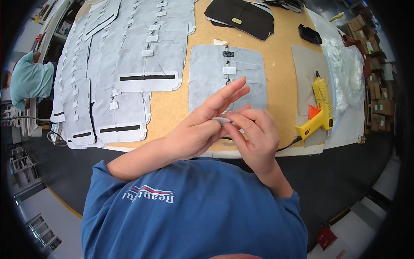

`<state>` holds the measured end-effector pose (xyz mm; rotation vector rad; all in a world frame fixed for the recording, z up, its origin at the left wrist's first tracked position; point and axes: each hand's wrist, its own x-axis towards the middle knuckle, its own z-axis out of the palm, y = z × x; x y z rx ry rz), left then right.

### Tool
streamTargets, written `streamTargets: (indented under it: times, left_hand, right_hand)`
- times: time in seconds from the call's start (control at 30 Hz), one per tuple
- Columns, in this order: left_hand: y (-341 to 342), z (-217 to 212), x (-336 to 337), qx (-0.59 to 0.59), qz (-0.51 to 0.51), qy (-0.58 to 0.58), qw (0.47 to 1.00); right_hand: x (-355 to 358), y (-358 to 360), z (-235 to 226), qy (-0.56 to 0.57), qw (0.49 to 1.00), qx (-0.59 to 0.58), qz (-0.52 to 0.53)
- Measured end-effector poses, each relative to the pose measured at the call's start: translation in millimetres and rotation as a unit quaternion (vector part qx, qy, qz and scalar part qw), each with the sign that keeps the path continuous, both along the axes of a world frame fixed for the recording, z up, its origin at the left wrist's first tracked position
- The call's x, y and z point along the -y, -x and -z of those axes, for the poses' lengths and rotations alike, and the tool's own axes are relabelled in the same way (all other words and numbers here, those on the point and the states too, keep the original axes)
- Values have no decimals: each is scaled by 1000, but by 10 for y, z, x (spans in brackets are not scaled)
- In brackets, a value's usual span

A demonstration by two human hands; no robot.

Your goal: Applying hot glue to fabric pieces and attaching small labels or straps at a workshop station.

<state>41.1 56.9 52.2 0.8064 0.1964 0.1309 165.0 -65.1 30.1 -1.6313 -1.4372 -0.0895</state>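
The person wears a blue short-sleeved T-shirt [194,224] of plain cloth. On its chest there is a white printed word, seen upside down from the head camera, and just beside this print, on the side toward the hands, run thin curved stripes [146,189] in red, white and dark blue. Both sleeves end near the elbows, so the forearms are bare. The left hand [202,127] and the right hand [254,131], further from the print, carry no gloves, rings or watch.
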Motion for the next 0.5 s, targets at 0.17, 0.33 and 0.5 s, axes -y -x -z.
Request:
streamTargets:
  times: [0.17,0.33,0.5]
  left_hand:
    - [-54,82,75,29,-49,42,997]
    - [-88,110,70,28,-71,52,996]
    - [-113,166,10,7,-88,59,994]
  right_hand:
    - [8,36,60,-31,996,73,33]
    - [-10,6,99,-41,988,142,45]
    - [-55,-4,87,-20,990,136,26]
